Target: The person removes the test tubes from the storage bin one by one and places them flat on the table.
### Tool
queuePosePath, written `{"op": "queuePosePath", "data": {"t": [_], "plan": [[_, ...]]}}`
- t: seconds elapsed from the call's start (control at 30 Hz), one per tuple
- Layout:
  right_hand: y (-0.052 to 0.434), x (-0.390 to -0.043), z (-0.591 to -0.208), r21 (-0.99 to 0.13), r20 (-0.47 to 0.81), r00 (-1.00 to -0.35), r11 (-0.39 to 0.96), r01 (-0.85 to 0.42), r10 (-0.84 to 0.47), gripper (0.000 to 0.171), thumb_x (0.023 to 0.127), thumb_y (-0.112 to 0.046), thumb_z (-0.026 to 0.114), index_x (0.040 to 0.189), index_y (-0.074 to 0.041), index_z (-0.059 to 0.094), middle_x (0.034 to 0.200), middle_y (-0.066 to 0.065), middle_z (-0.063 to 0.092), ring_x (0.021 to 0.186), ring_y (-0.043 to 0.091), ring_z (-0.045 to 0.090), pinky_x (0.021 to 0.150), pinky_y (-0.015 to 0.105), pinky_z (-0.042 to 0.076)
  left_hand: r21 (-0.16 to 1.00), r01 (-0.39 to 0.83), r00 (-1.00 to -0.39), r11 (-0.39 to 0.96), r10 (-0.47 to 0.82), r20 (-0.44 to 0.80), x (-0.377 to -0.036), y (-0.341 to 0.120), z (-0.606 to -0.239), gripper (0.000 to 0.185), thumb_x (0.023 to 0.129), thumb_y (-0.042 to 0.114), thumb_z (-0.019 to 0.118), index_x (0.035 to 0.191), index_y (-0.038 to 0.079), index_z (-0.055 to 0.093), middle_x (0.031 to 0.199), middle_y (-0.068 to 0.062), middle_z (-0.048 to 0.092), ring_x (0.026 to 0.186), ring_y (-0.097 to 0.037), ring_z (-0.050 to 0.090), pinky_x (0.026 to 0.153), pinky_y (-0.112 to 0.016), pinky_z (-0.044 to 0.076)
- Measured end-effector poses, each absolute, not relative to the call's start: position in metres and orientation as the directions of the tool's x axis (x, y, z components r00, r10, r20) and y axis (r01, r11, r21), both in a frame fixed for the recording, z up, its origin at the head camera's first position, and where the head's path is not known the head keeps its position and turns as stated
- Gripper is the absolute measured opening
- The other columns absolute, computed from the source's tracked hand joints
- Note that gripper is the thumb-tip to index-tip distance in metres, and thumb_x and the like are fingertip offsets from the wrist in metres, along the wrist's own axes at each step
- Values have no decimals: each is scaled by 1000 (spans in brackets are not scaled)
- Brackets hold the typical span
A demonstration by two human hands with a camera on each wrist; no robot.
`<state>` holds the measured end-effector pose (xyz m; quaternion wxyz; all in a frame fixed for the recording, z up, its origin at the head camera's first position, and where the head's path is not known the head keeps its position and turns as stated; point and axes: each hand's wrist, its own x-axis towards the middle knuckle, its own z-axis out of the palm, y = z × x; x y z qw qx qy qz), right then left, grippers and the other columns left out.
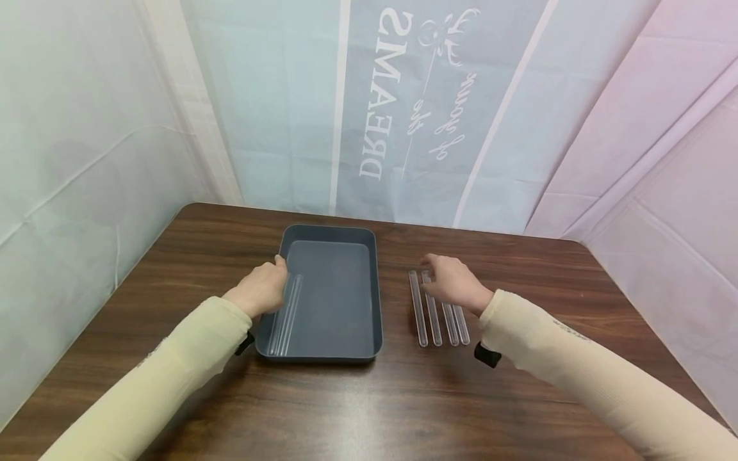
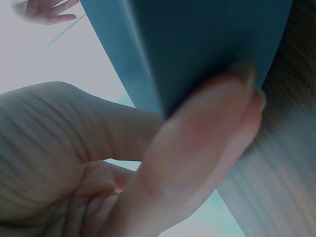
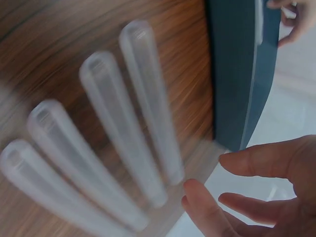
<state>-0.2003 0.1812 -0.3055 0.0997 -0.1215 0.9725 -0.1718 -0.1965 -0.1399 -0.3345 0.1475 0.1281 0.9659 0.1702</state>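
Left hand (image 1: 262,288) grips left rim of grey tray (image 1: 369,301), two clear tubes (image 1: 286,317) inside. Right hand (image 1: 455,282) relaxed, fingers spread over four tubes (image 1: 439,310) on counter (image 1: 403,397), contact unclear. Best pinch one tube mid-length, keep tray steady.

We see a dark brown wood-grain tabletop (image 1: 403,397) with a smooth, slightly glossy finish that catches soft light near the front edge. On it sits a slate-grey tray (image 1: 377,301) of matt, smooth plastic, and both inside it and beside it lie clear tubes (image 1: 439,317) that look like transparent glass or plastic, smooth and faintly shiny, with rounded closed ends. Behind the tabletop hangs a thin, creased backdrop sheet (image 1: 277,96) with a soft matt surface, like plastic film or light cloth, and the person's sleeves (image 1: 173,371) are a pale, matt knitted cloth.
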Motion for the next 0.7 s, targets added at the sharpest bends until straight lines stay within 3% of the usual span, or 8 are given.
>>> {"op": "queuePosePath", "data": {"t": [0.13,0.27,0.33,0.53,0.7], "plan": [[158,-199,-302,-381,-142,-936,891,-249,-322,46,90,-7,60,133,5,49,103,19,62,65,17,57,58,30,46,369,202,-925,907,301,-232,-196,-140,-334,68,84,-12,44,141,-25,10,66,-20,57,35,-18,56,36,-26,46],[138,-199,-297,-372,-129,-927,884,-284,-352,46,90,-9,62,132,3,51,112,22,63,89,26,65,73,37,54,373,210,-924,904,308,-226,-195,-140,-334,67,84,-12,43,141,-24,10,58,-17,56,35,-17,54,36,-23,42],[129,-199,-295,-372,-117,-923,878,-302,-367,45,89,-10,62,131,3,52,112,21,63,91,27,65,74,39,54,376,206,-923,904,306,-231,-195,-140,-334,67,85,-12,42,142,-24,9,53,-14,54,35,-17,54,36,-23,41],[110,-199,-293,-377,-94,-909,859,-346,-407,45,88,-11,62,131,1,54,107,18,64,74,20,61,67,32,50,372,210,-926,904,306,-221,-194,-141,-335,66,85,-12,42,141,-24,11,57,-14,53,37,-18,55,36,-22,40],[97,-198,-295,-391,-114,-904,855,-341,-413,46,89,-12,62,132,0,52,110,18,63,67,17,59,64,30,48,367,225,-926,903,315,-207,-193,-141,-337,65,85,-12,42,141,-24,12,54,-12,52,35,-12,46,36,-19,33]]}}
